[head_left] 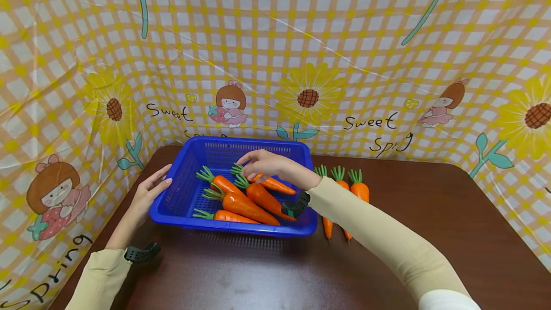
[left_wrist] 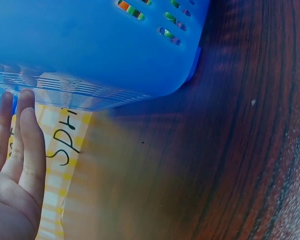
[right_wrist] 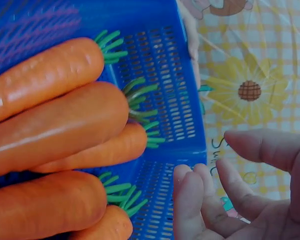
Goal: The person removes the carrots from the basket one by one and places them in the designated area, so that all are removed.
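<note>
Head view, clock taken on the basket. Far left, I've got the left hand (head_left: 141, 200) at 9 o'clock, fingers nearly straight with slight bends, resting against the outside of the rim, not wrapped round it. Black wristband (head_left: 142, 252) and beige left sleeve (head_left: 99, 276) trail off toward 7.

Next, the blue basket (head_left: 215, 225), slotted walls, sitting on the dark wood-grain worktop (head_left: 413, 204). I count five orange carrots (head_left: 247, 208) in it, side by side and partly overlapping, green tops (head_left: 206, 174) roughly at 10, tips running to 4.

Right hand (head_left: 269, 164) is over the inside of the basket, toward 1 o'clock. My right wrist view has its fingers loosely bent, thumb well apart from them, nothing between. Fingertips are near the tops of the furthest carrot; I can't confirm contact. Its forearm in the right sleeve (head_left: 379, 228) comes in from 4 and crosses the rim at 3, dark band (head_left: 297, 204) on the wrist.

Right of the basket at 3, three loose carrots (head_left: 359, 190) on the worktop, tops at 12, tips near 6, partly hidden under that sleeve. Checked sunflower cloth (head_left: 336, 13) hangs behind at 12.
</note>
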Action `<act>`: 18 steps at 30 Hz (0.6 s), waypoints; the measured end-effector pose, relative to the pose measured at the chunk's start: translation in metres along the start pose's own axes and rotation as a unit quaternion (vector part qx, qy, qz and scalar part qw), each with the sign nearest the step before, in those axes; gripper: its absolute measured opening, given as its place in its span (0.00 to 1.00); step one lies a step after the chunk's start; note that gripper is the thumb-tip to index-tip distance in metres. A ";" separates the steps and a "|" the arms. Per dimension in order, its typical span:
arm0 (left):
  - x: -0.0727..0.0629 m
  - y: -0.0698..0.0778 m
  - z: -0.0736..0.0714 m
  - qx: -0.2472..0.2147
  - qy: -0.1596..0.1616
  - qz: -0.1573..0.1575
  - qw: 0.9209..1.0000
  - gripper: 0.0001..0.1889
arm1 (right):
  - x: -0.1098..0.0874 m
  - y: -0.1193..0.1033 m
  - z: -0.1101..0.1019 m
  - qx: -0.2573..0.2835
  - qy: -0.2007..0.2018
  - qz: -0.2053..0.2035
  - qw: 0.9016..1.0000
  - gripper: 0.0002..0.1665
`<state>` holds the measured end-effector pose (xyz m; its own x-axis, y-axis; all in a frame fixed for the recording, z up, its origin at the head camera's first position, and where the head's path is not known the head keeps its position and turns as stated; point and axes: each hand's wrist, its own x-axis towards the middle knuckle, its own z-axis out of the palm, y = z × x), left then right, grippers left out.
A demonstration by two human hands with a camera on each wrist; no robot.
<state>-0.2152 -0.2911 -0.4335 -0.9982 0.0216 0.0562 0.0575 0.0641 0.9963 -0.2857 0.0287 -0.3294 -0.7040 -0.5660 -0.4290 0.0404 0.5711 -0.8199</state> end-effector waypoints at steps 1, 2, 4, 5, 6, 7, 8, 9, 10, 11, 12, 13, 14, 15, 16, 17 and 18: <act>0.001 0.000 0.000 -0.002 0.000 -0.001 1.000 0.29 | 0.003 0.000 -0.001 0.000 -0.006 0.003 1.000 0.28; 0.001 -0.001 -0.001 0.001 -0.002 -0.001 1.000 0.29 | 0.005 0.001 -0.001 -0.002 -0.011 0.005 1.000 0.28; 0.003 -0.001 -0.001 -0.001 -0.004 -0.001 1.000 0.29 | 0.009 0.002 -0.002 -0.006 -0.023 0.006 1.000 0.29; 0.003 -0.001 -0.001 -0.004 -0.003 0.000 1.000 0.29 | 0.012 0.002 -0.002 -0.010 -0.029 0.006 0.999 0.29; 0.004 -0.001 -0.001 -0.004 -0.004 0.001 1.000 0.29 | 0.013 0.003 -0.003 -0.016 -0.035 0.006 0.999 0.29; 0.005 -0.002 -0.002 -0.007 -0.004 0.002 1.000 0.28 | 0.014 0.003 -0.002 -0.022 -0.042 0.006 0.999 0.29; 0.005 -0.002 -0.002 -0.007 -0.005 0.003 1.000 0.28 | 0.016 0.004 -0.002 -0.029 -0.048 0.005 0.998 0.30; 0.006 -0.002 -0.002 -0.009 -0.004 0.004 1.000 0.28 | 0.017 0.005 -0.002 -0.037 -0.054 0.006 0.998 0.30; 0.007 -0.002 -0.003 -0.009 -0.005 0.005 1.000 0.28 | 0.018 0.005 -0.002 -0.043 -0.059 0.008 0.997 0.29; 0.007 -0.003 -0.003 -0.010 -0.004 0.006 1.000 0.27 | 0.019 0.006 -0.001 -0.049 -0.065 0.010 0.997 0.29; 0.008 -0.003 -0.003 -0.007 -0.005 0.007 1.000 0.28 | 0.020 0.006 0.000 -0.055 -0.069 0.013 0.996 0.29; 0.009 -0.003 -0.003 -0.008 -0.003 0.006 1.000 0.28 | 0.021 0.006 0.000 -0.060 -0.075 0.016 0.995 0.29; 0.010 -0.004 -0.003 -0.007 -0.004 0.006 1.000 0.28 | 0.022 0.007 0.000 -0.066 -0.079 0.019 0.994 0.30; 0.010 -0.004 -0.004 -0.008 -0.003 0.005 1.000 0.28 | 0.023 0.007 0.001 -0.069 -0.084 0.022 0.994 0.29; 0.011 -0.004 -0.004 -0.006 -0.003 0.005 1.000 0.28 | 0.025 0.007 0.001 -0.070 -0.089 0.024 0.993 0.30; 0.012 -0.005 -0.004 -0.005 -0.003 0.004 1.000 0.28 | 0.026 0.007 0.002 -0.074 -0.095 0.024 0.992 0.30; 0.012 -0.005 -0.004 -0.005 -0.004 0.003 1.000 0.28 | 0.028 0.008 0.002 -0.076 -0.099 0.025 0.992 0.30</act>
<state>-0.2279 -0.2955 -0.4377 -0.9976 0.0297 0.0623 0.0639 0.0547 0.9965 -0.3034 0.0162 -0.3487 -0.5506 -0.6321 -0.5453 -0.0461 0.6752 -0.7362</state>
